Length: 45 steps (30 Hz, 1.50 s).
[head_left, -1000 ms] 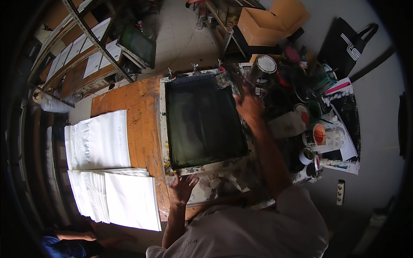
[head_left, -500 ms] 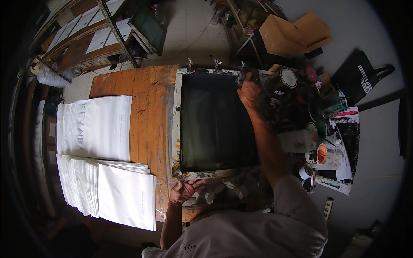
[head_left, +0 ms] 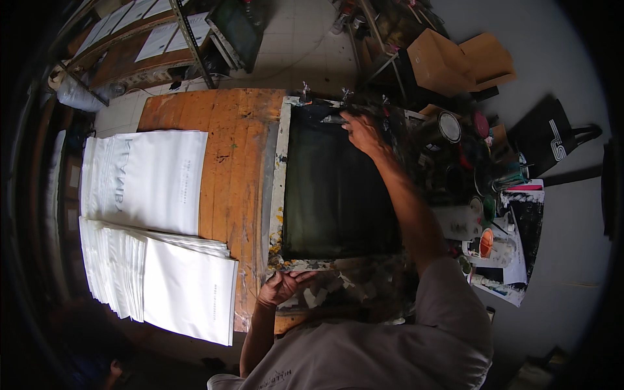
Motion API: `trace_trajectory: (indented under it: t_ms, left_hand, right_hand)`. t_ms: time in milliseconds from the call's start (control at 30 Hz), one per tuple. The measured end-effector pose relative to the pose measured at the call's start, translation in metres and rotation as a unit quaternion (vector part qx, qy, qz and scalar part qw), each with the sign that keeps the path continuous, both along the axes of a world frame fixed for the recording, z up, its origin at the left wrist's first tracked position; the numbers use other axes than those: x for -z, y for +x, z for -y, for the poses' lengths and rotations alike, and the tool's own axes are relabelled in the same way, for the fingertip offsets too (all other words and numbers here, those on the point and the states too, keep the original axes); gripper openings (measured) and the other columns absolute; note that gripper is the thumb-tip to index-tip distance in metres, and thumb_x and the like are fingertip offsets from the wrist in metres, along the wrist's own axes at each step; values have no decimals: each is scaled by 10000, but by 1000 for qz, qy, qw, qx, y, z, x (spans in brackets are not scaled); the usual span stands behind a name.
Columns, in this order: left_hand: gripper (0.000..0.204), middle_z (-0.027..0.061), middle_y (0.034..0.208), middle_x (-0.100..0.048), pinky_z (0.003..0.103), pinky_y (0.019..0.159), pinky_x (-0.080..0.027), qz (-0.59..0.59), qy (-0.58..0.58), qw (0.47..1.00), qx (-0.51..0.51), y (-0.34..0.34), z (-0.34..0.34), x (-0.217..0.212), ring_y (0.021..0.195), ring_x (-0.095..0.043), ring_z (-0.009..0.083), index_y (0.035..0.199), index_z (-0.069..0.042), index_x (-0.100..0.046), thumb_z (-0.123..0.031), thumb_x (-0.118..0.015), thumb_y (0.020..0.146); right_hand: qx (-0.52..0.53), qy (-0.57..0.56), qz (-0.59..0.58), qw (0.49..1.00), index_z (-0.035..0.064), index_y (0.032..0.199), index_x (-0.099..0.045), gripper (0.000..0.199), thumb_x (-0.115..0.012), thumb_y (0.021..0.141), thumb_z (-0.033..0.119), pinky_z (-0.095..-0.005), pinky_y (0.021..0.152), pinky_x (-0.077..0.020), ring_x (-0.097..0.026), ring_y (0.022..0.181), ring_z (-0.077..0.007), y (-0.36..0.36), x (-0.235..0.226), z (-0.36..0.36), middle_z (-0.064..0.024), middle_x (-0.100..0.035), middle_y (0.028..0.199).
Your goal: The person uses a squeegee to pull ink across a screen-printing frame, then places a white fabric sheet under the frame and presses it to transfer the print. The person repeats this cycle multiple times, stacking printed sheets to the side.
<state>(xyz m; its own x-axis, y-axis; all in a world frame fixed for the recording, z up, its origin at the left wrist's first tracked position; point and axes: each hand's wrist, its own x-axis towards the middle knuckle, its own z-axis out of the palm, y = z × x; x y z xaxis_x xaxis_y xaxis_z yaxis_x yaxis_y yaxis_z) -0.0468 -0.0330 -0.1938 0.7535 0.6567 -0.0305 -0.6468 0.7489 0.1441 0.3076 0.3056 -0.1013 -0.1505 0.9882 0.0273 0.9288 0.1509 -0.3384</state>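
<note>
A screen-printing frame with a pale, paint-spotted border and dark mesh lies on the wooden table, held by clamps along its far edge. Over the far end of the mesh, my right hand is closed on a dark squeegee with a greyish edge, mostly hidden by shadow and fingers. My left hand grips the frame's near left corner, its fingers along and partly under the edge. To the left lie two stacks of white printed bags, a far stack and a near stack.
The orange-brown table shows between stacks and frame. Crowded paint cans and tubs stand just right of my right arm. Beyond are an open cardboard box, a black bag and a metal shelf.
My right hand has moved left along the frame's far end with the squeegee. My left hand stays at the near corner. The whole view has shifted slightly.
</note>
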Motion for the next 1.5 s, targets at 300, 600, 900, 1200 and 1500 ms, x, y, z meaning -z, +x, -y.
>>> trace_trajectory:
  t_ms: [300, 600, 900, 1200, 1500]
  left_hand:
    - [653, 170, 1451, -522, 619, 1209, -87, -28, -24, 999, 29, -2, -7, 5, 1501, -227, 418, 1246, -58, -646, -611, -627, 899]
    - [656, 98, 1339, -628, 634, 1173, -202, -86, -32, 996, 14, 4, -15, -18, 1432, -366, 439, 1168, -47, -689, -630, -649, 871]
    - [644, 119, 1397, -593, 641, 1176, -194, -70, 2, 998, 6, 1, -11, -11, 1442, -351, 434, 1222, -64, -670, -618, -618, 898]
    - [657, 176, 1440, -548, 588, 1217, -93, -60, -14, 998, 5, -1, -5, -6, 1470, -276, 456, 1279, -47, -655, -595, -597, 921]
    - [876, 136, 1448, -554, 650, 1197, -159, -73, -40, 996, 14, -4, -1, 5, 1459, -324, 416, 1385, -30, -546, -663, -691, 797]
  right_hand:
    - [51, 11, 6, 999, 135, 1368, -566, 438, -639, 936, 140, -468, 1039, -452, -539, 1219, -409, -21, -4, 14, -161, -637, 1291]
    - [3, -1, -36, 999, 114, 1376, -576, 434, -625, 945, 131, -455, 1037, -463, -545, 1236, -376, -17, -4, 2, -143, -636, 1309]
    - [19, 72, 43, 996, 99, 1246, -650, 388, -692, 863, 140, -466, 832, -546, -671, 930, -372, -55, -16, 15, -161, -722, 997]
    - [2, 81, 21, 996, 56, 1188, -685, 395, -707, 797, 102, -452, 746, -558, -696, 870, -364, -92, -17, -17, -166, -728, 921]
    - [-17, 24, 6, 1000, 126, 1322, -618, 432, -656, 896, 71, -446, 1005, -485, -587, 1199, -345, 23, 1, -11, -144, -660, 1240]
